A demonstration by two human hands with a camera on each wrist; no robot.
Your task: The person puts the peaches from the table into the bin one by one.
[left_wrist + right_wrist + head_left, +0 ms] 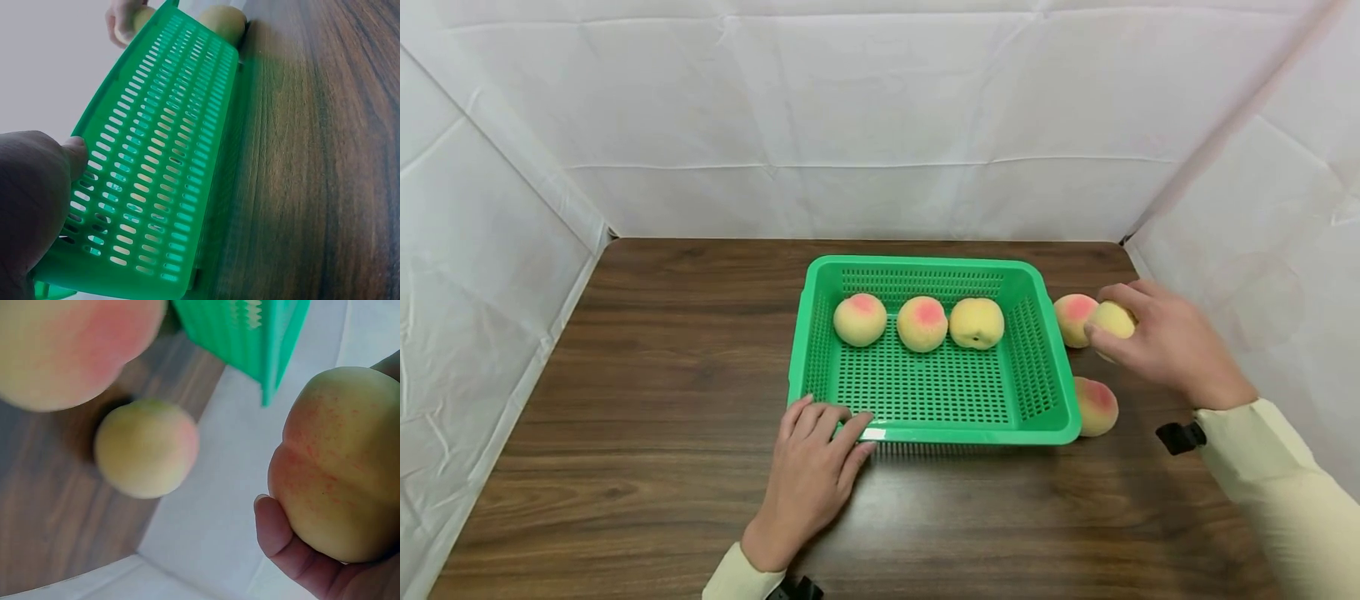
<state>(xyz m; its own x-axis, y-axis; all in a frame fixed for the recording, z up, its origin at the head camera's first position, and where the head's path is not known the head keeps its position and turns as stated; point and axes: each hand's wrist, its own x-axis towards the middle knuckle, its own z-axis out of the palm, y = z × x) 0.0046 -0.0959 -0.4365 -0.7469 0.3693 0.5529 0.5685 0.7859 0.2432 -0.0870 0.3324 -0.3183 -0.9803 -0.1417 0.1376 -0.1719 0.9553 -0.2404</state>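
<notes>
My right hand (1172, 343) grips a peach (1113, 320) beyond the right side of a green plastic basket (955, 435). In the right wrist view, that peach shows its crease and red speckles, with a thumb and palm around it. My left hand (811, 471) holds the basket's near rim by the left corner; the left wrist view shows the thumb (76, 156) against the slotted outer wall. Three peaches sit in a row inside the basket: a left one (860, 320), a middle one (922, 324) and a right one (977, 323).
Two more peaches rest on the brown wooden table (647, 400) beside the basket's right wall: a farther one (1073, 320) and a nearer one (1096, 407). White sheeting (880, 125) rises behind the table and along both sides.
</notes>
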